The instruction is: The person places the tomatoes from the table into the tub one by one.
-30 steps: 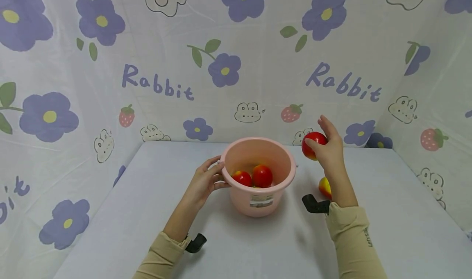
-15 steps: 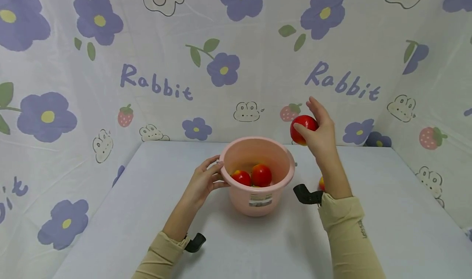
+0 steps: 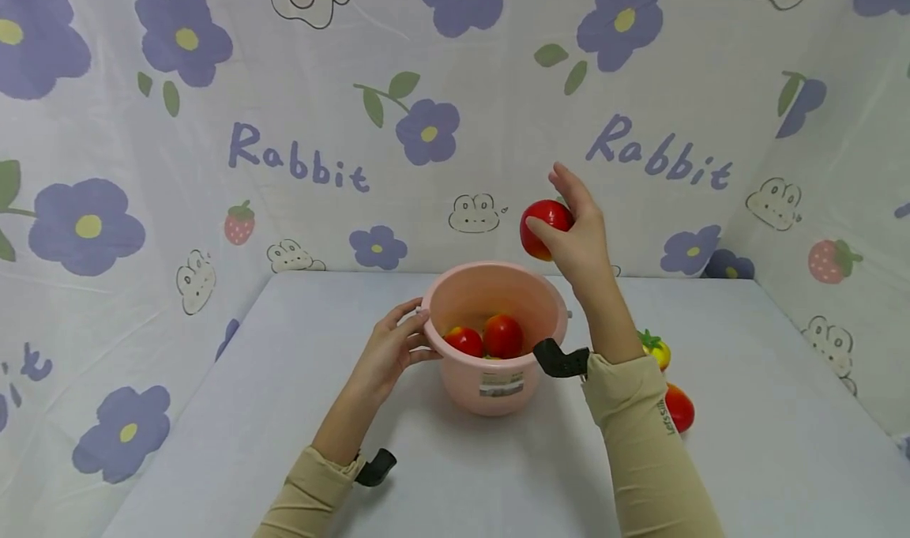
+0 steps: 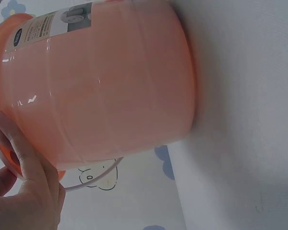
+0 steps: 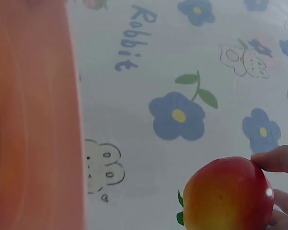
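A pink bucket [image 3: 490, 388] stands on the table with red round fruits [image 3: 502, 336] inside. My left hand [image 3: 389, 348] grips its left rim, thumb at the rim and fingers against the outer wall; the left wrist view shows the hand [image 4: 31, 191] on the bucket [image 4: 105, 86]. Above the bucket's back right rim, my right hand [image 3: 583, 242] pinches a red fruit [image 3: 546, 228] between thumb and fingers. In the right wrist view this fruit [image 5: 228, 196] is red and yellow with green leaves, held by the fingertips at its right side.
Right of the bucket, partly behind the right forearm, lie a yellow fruit with a green top [image 3: 657, 351] and a red fruit [image 3: 680, 408] on the white table [image 3: 768, 443]. A patterned cloth [image 3: 526, 127] hangs behind and at both sides.
My right hand has moved left and up with the red fruit, from right of the bucket to above its right side. The fruits on the table show more now. My left hand stays on the rim.
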`<state>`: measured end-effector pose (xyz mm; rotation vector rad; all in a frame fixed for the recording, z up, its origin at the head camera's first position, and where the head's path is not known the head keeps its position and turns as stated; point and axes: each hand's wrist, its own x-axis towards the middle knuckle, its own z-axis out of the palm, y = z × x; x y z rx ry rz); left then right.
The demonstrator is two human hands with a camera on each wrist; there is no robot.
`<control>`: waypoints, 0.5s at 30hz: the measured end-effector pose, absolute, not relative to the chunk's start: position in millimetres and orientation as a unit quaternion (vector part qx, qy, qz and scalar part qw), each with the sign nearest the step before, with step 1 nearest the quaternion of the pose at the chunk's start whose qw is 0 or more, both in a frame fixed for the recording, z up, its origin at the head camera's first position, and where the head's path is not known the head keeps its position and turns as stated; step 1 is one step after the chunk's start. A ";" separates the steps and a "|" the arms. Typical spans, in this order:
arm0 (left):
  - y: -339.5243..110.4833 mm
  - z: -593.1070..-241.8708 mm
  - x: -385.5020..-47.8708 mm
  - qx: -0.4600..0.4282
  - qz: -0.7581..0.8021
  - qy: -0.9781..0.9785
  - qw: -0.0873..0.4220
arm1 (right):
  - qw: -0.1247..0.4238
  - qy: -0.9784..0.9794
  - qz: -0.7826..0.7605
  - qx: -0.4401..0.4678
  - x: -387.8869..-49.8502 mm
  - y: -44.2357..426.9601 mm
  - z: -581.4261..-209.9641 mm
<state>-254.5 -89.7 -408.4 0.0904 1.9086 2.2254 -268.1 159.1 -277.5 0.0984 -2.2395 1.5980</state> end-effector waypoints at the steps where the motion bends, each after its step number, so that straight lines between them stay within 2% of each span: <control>1: -89.9 -408.4 -254.4 0.031 0.754 0.647 0.104 | 0.191 -0.798 0.571 0.038 -268.7 156.2 -276.4; 15: -91.1 -406.8 -253.7 0.033 0.768 0.630 0.111 | 0.160 -0.789 0.588 0.076 -275.1 124.2 -271.2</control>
